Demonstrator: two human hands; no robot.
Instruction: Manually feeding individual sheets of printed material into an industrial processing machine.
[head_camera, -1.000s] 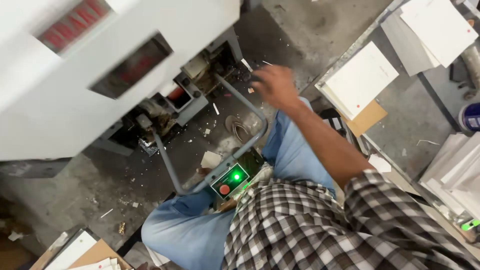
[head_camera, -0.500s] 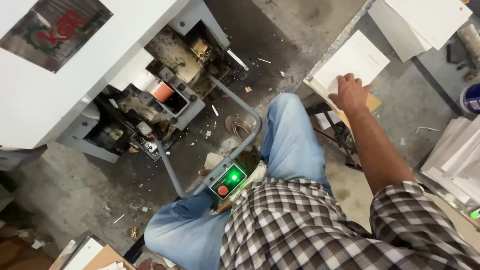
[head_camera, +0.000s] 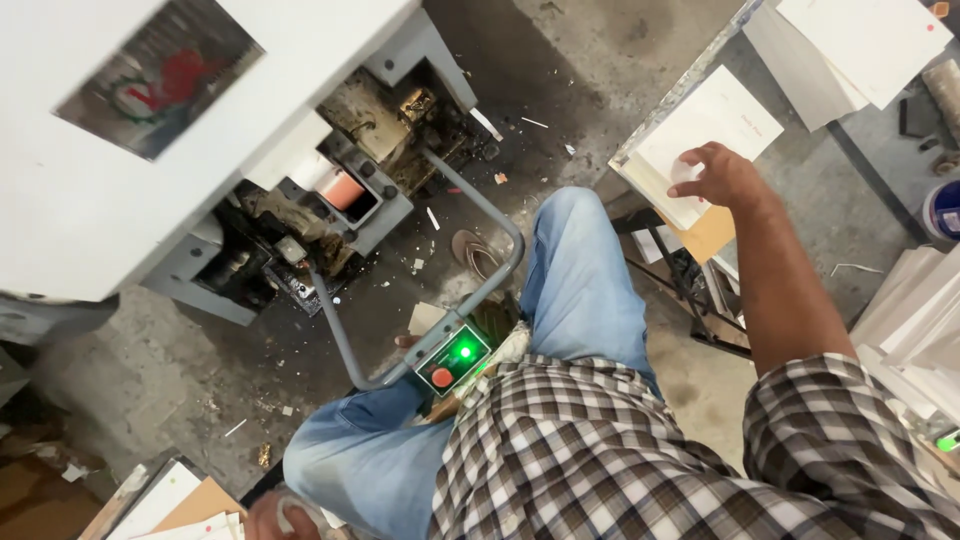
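Resting on white card stack (head_camera: 715, 125) at table edge, upper right: right hand (head_camera: 722, 175), fingers curled down onto top sheet, grip not clear. Brown board (head_camera: 712, 235) just under stack. Left hand (head_camera: 272, 517) bottom edge, mostly cut off, fingers closed on pale scrap beside another card pile (head_camera: 170, 505). Between knees: control box (head_camera: 453, 358), green light lit, red button, on grey tube frame (head_camera: 430, 265) of machine (head_camera: 150, 130).

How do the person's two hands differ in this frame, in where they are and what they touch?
The right hand is stretched out, fully in view, fingers resting on a stack of white sheets beside the right knee. The left hand is low at the frame's bottom edge, only partly visible, by the white sheets and brown board near the left knee. Both are bare and at paper stacks.
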